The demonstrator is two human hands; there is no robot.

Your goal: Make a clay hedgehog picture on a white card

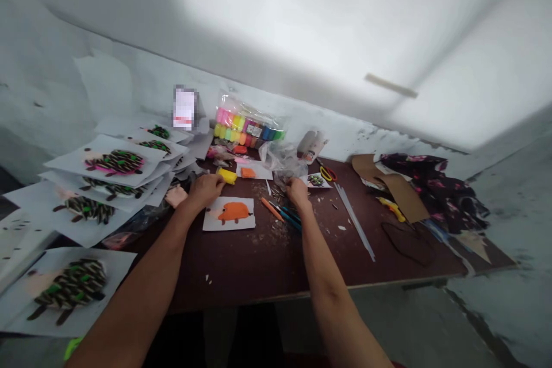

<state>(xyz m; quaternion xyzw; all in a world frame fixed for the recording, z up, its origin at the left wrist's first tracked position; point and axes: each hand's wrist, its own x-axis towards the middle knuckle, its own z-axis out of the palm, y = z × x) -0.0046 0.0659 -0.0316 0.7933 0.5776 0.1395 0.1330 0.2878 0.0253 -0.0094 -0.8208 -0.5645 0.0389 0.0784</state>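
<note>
My left hand (207, 190) is curled, its fingertips against the left side of a yellow block of modelling clay (227, 176). Just below it lies a white card with an orange clay hedgehog body (235, 211), with a pale snout and small brown feet. My right hand (297, 191) is closed at the edge of a crumpled clear plastic bag (284, 156); whatever its fingers pinch is too small to make out. Beside that hand lie an orange pen-like tool (272, 209) and several blue ones (291, 217), among dark crumbs.
Finished hedgehog cards (114, 162) are stacked at left. Behind stand a pack of coloured clay (250, 126) and a bottle (312, 146). Scissors (328, 173), glue sticks (356, 221), a yellow glue gun (391, 209), cardboard (403, 195) and dark floral cloth (444, 190) lie at right.
</note>
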